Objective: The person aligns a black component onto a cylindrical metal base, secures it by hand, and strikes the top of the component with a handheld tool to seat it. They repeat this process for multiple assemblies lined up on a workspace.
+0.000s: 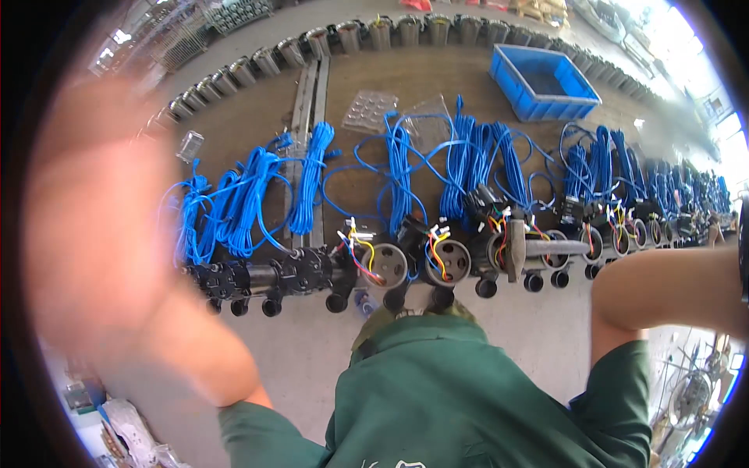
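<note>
My left hand (105, 210) is raised close to the camera at the left, smeared by motion, so its fingers cannot be made out. On the right, my bent right arm (663, 290) reaches up past the rim, and the hand itself is out of view. Below them, black pump housings (306, 269) line the near table edge. Several have grey round open ends (448, 262) with red, yellow, blue and white wires sticking out. A hammer (516, 248) lies across the housings right of the middle. Coiled blue cables (312, 179) stretch behind them.
A blue plastic crate (546, 108) stands at the back right of the brown table (234, 125). Metal cylinders (409, 31) run in a curved row along its far edge. A clear moulded plastic tray (370, 111) lies near a metal rail (314, 101).
</note>
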A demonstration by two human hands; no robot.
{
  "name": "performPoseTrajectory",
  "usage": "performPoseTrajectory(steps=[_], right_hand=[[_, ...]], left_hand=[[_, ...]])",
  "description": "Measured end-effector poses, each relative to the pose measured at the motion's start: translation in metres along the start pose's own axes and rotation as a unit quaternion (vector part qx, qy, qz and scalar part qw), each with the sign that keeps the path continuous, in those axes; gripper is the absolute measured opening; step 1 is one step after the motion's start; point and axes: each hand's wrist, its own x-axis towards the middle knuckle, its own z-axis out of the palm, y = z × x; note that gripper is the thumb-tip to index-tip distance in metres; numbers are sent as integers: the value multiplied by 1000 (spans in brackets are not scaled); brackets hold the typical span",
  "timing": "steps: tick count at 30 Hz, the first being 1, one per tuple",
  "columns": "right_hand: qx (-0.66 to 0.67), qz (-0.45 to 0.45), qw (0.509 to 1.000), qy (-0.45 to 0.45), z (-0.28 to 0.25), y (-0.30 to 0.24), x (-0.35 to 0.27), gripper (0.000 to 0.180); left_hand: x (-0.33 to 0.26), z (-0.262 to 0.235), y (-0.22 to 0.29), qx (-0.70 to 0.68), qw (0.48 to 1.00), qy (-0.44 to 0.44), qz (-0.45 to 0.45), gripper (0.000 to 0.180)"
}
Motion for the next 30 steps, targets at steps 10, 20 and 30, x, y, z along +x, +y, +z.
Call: performPoseTrajectory(steps=[10, 20, 30], right_hand=[[-93, 397, 853, -326, 310, 222, -183, 50], [-171, 576, 780, -175, 228, 204, -178, 41], [-251, 526, 775, -243, 235, 199, -177, 49]], left_hand=[[-301, -1, -327, 505, 465, -508, -520, 32], [-281, 12, -312, 597, 348, -515, -508, 28], [-280, 14, -294, 602, 433, -549, -386, 36]])
